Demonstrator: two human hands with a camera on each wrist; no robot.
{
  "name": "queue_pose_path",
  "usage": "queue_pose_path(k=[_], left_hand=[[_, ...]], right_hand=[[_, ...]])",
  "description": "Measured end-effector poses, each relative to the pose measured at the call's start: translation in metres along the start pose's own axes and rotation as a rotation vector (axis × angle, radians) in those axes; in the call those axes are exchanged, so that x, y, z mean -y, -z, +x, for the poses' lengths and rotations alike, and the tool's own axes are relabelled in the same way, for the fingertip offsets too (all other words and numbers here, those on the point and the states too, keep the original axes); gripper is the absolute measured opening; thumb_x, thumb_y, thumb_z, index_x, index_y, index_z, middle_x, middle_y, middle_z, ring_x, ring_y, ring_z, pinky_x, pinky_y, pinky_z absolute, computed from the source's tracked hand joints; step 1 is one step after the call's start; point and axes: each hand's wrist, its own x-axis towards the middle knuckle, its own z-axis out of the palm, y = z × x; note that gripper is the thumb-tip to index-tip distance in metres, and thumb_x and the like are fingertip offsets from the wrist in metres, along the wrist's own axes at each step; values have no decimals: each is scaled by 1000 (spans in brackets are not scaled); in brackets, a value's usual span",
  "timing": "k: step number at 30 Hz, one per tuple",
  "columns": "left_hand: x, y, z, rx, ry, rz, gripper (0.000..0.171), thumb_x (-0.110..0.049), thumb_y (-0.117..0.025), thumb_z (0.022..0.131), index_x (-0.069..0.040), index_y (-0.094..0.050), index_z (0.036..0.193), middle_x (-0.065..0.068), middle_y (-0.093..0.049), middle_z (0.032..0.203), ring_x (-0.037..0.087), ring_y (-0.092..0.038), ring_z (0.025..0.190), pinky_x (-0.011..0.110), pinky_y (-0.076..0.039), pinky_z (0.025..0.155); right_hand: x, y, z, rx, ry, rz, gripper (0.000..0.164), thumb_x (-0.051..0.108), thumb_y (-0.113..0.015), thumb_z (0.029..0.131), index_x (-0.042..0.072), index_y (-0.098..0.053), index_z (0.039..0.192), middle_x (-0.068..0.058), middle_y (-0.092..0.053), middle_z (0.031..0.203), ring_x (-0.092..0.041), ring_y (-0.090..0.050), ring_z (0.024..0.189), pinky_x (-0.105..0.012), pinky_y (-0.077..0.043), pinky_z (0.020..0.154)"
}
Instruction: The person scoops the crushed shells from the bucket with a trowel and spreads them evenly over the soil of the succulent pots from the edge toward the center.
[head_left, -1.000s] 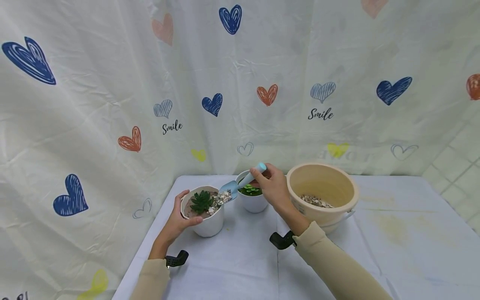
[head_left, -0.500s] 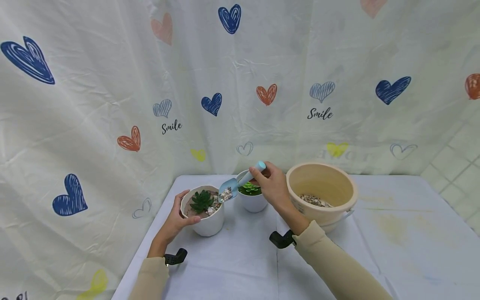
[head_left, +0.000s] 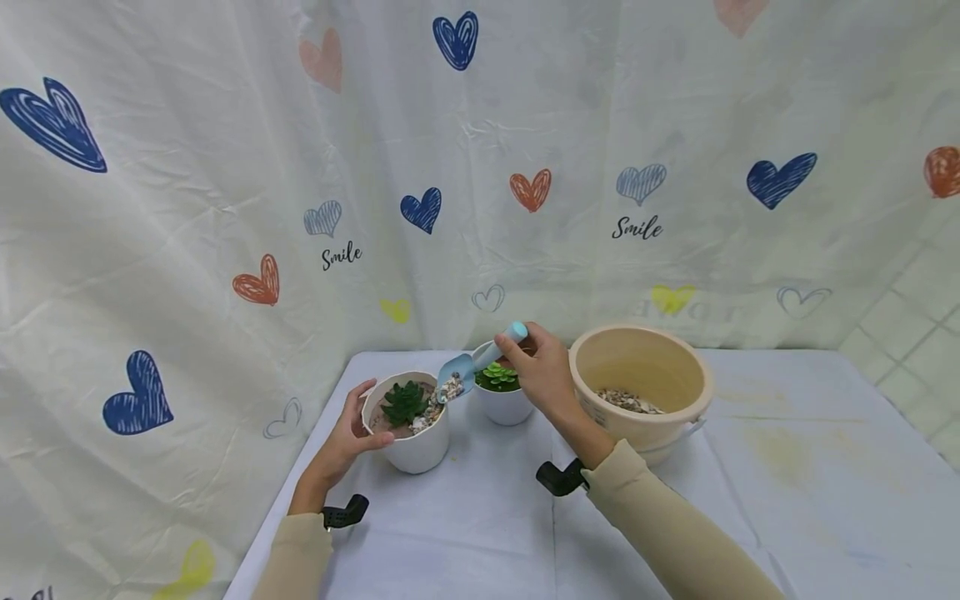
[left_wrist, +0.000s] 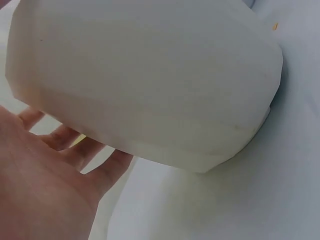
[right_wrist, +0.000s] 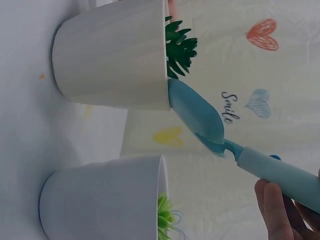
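Note:
My left hand [head_left: 347, 433] grips the white faceted flowerpot [head_left: 417, 454], thumb at its near rim and fingers round the left side. A dark green succulent [head_left: 403, 403] stands in it, with pale soil and small stones [head_left: 422, 422] on the right. My right hand [head_left: 546, 372] holds the light blue hand trowel [head_left: 491, 357] by its handle. The trowel blade [right_wrist: 196, 112] slants down to the pot's right rim and carries mottled gravel [head_left: 452, 387]. The left wrist view shows the pot wall [left_wrist: 150, 75] with fingers [left_wrist: 107, 172] behind it; the thumb is hidden there.
A second white pot [head_left: 506, 408] with a bright green succulent [head_left: 498, 377] stands right behind the trowel. To its right is a beige bucket [head_left: 643, 337] with gravel [head_left: 628, 402] at the bottom. A heart-printed curtain [head_left: 465, 125] hangs behind the white-covered table [head_left: 480, 533].
The trowel blade has shifted slightly at the pot's rim, and its gravel lies farther up from the tip. The left hand still holds the pot; the view has moved a little.

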Motion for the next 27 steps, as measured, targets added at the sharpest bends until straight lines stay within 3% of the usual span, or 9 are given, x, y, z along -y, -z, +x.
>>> queue_pose_path(k=[5,13,19,27], left_hand=[[-4,-2,-2,-7,7,21,102,-13,-78,87,-18,-10,162,13,-27,162,37,-36,144,31,-51,101],[-8,-14,-4,-129,57,219,109,-24,-86,81,-22,-14,163,15,-25,164,40,-32,149,56,-43,110],[-8,-21,-3,-167,50,221,112,-21,-89,79,-20,-14,163,17,-24,164,39,-34,147,55,-42,111],[-7,-16,-3,-101,55,144,109,-22,-86,82,-28,-13,163,14,-25,164,40,-33,148,51,-46,108]], right_hand=[[1,-2,0,-6,2,-14,26,25,-70,98,4,-68,114,-20,-72,106,-28,-76,96,-35,-62,83],[-2,-2,1,2,26,-13,25,25,-70,98,4,-68,111,-20,-72,104,-30,-75,97,-42,-62,85],[-3,-2,1,5,39,-12,22,23,-70,99,4,-68,109,-19,-72,103,-28,-76,96,-42,-62,85],[-4,-1,1,0,38,1,24,25,-70,98,4,-68,110,-19,-72,103,-30,-75,96,-46,-61,86]])
